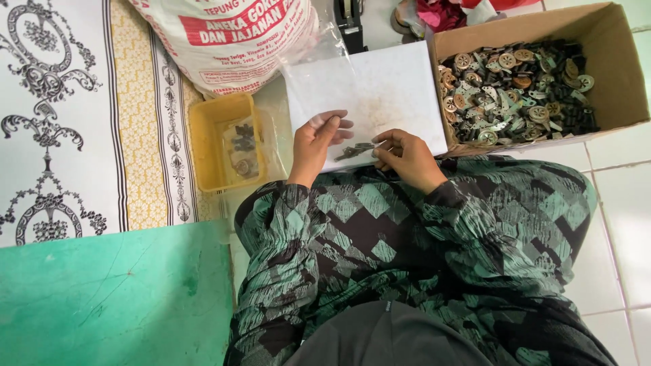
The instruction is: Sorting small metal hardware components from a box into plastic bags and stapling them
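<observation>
My left hand (317, 144) holds the edge of a small clear plastic bag (349, 150) with a few dark metal parts inside. My right hand (405, 157) pinches the other end of that bag, fingers closed on it. Both hands hover over a white sheet (369, 91) lying on the floor in front of my lap. To the right stands an open cardboard box (614, 74) filled with several small metal parts, round discs and dark pieces (519, 88).
A yellow plastic tub (203, 146) with a clear bag of parts sits left of my hands. A large white sack with red print (230, 37) lies behind it. A patterned mat (61, 115) and a green board (115, 298) fill the left side. White tiles (620, 203) lie at right.
</observation>
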